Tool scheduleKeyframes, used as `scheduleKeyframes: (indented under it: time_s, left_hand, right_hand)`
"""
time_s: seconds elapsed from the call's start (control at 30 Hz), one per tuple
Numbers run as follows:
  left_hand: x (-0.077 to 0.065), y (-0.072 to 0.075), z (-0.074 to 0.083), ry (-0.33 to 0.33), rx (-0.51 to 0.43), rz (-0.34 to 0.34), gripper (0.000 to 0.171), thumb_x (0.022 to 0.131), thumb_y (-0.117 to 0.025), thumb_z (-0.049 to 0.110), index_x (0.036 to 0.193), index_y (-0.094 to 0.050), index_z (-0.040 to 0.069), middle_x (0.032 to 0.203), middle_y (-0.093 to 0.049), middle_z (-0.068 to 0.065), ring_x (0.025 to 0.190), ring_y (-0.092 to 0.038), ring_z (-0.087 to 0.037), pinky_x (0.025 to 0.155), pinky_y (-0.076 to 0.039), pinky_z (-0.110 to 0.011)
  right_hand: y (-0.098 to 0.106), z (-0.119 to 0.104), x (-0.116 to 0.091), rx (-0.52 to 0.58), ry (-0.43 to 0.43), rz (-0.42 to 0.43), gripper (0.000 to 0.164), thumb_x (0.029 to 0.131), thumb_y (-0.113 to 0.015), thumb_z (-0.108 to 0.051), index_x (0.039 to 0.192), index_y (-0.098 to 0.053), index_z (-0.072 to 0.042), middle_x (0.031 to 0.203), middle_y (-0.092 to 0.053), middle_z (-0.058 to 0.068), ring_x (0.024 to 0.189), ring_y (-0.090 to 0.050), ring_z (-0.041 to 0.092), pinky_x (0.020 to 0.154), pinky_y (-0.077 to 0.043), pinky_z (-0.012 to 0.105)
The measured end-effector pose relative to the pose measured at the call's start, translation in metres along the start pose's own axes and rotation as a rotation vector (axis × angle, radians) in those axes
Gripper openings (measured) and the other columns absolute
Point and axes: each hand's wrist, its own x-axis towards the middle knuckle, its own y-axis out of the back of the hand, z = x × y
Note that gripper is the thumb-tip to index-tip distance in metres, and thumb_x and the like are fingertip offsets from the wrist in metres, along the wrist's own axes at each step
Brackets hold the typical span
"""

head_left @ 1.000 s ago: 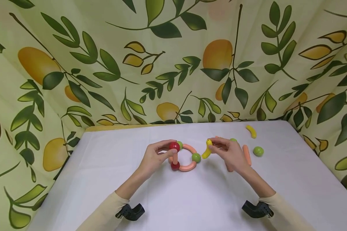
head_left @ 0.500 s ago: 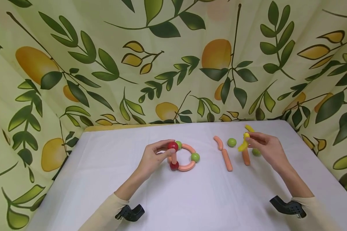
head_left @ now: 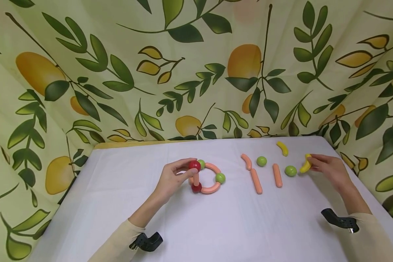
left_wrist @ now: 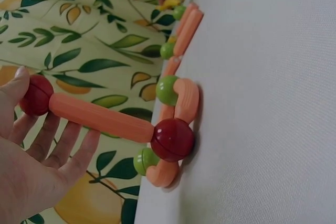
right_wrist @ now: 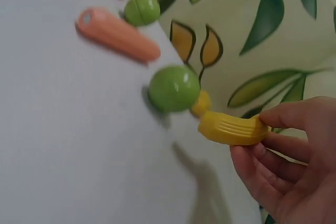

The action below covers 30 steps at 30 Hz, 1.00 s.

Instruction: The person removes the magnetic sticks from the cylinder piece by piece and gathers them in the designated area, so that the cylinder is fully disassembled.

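Head view: pinches a red ball [head_left: 194,166] with thumb and fingers of the left hand [head_left: 170,181], at the top of an upright sausage [head_left: 196,179] with a second red ball [head_left: 196,187] at its foot. Includes that lower ball in a ring [head_left: 211,189] on the white cloth [head_left: 196,225], along with curved sausages [head_left: 213,167] and two green balls [head_left: 220,178]. Hard to tell how the ring joins behind the left hand. Left wrist view: shows the remaining fingers loosely spread behind the upright sausage. Right wrist view: holds a yellow banana [right_wrist: 231,128] between thumb and fingertips of the right hand [right_wrist: 294,163], above the cloth, near a green ball [right_wrist: 175,88]. Between the hands, shows two straight sausages [head_left: 277,175], a bent sausage [head_left: 246,162], another green ball [head_left: 261,161] and, farther back, a second banana [head_left: 282,148]. Behind, a curtain [head_left: 190,91] printed with leaves and fruit.
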Motion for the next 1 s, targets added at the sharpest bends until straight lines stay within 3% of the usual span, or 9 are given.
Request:
scheduleKeyframes:
  time_s: [0.13, 0.27, 0.47, 0.67, 1.0]
  left_hand:
    - [0.0, -0.001, -0.002, 0.005, -0.009, 0.0, 0.037, 0.086, -0.076, 0.014, 0.122, -0.07, 0.011, 0.109, -0.07, -0.004, 0.102, -0.061, -0.019, 0.085, -0.053, -0.025]
    - [0.0, -0.002, -0.003, 0.01, -0.012, -0.006, 0.037, 0.086, -0.076, 0.014, 0.123, -0.07, 0.013, 0.111, -0.069, -0.003, 0.103, -0.061, -0.019, 0.084, -0.053, -0.023]
    - [0.0, 0.0, -0.002, 0.011, -0.015, 0.003, 0.036, 0.086, -0.076, 0.013, 0.122, -0.07, 0.012, 0.11, -0.069, -0.004, 0.103, -0.061, -0.02, 0.08, -0.053, -0.022]
    - [-0.001, 0.001, -0.003, 0.008, -0.011, 0.006, 0.037, 0.086, -0.075, 0.012, 0.122, -0.069, 0.011, 0.112, -0.069, -0.004, 0.104, -0.06, -0.021, 0.084, -0.053, -0.024]
    - [0.0, -0.002, -0.003, -0.039, 0.008, -0.004, 0.038, 0.086, -0.077, 0.016, 0.123, -0.068, 0.011, 0.112, -0.068, -0.004, 0.102, -0.061, -0.021, 0.083, -0.054, -0.024]
  right_hand:
    - [0.004, 0.018, 0.003, -0.046, -0.023, -0.01, 0.065, 0.102, -0.049, -0.037, 0.132, -0.044, 0.021, 0.118, -0.058, 0.033, 0.073, -0.059, -0.004, 0.063, -0.051, 0.013]
    - [0.003, 0.031, 0.003, -0.085, -0.042, -0.014, 0.064, 0.103, -0.048, -0.037, 0.131, -0.046, 0.02, 0.124, -0.052, 0.04, 0.072, -0.058, -0.001, 0.061, -0.05, 0.014]
    - [-0.003, 0.033, 0.004, -0.094, -0.025, 0.012, 0.06, 0.101, -0.052, -0.035, 0.129, -0.05, 0.019, 0.125, -0.052, 0.039, 0.072, -0.058, 0.002, 0.059, -0.049, 0.013]
    - [-0.003, 0.031, 0.003, -0.132, -0.03, 0.007, 0.056, 0.102, -0.05, -0.03, 0.128, -0.05, 0.019, 0.124, -0.052, 0.039, 0.076, -0.059, 0.007, 0.058, -0.047, 0.014]
    - [0.001, 0.034, 0.001, -0.126, -0.008, 0.029, 0.059, 0.103, -0.048, -0.034, 0.126, -0.05, 0.02, 0.123, -0.053, 0.04, 0.075, -0.047, -0.01, 0.06, -0.046, 0.009]
